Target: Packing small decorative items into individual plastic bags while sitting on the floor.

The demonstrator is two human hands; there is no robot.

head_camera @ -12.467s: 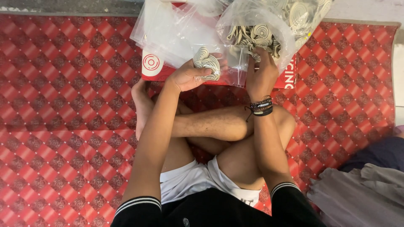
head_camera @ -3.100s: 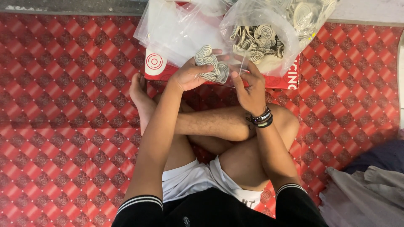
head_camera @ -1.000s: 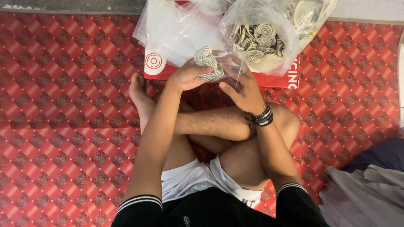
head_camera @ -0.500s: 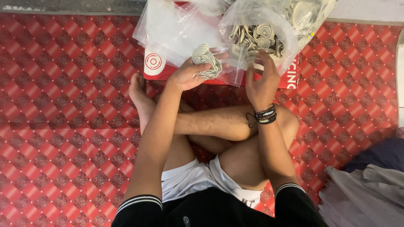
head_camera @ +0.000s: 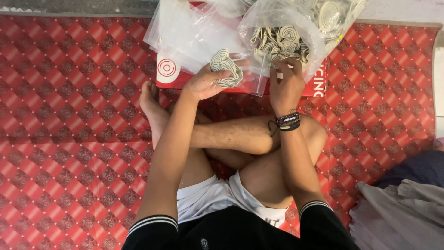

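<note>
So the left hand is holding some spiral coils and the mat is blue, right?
Not quite. The left hand does hold spiral coils, but the head view shows the mat is red with a diamond pattern, not blue.

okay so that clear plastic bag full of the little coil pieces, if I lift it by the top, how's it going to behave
The clear plastic bag looks thin and crinkled, so it would likely sag and fold rather than hold shape. The coil pieces sit heaped inside; they would probably slump to the bottom and shift. Its mouth seems open near the right hand, so tilting it might spill some.
</note>
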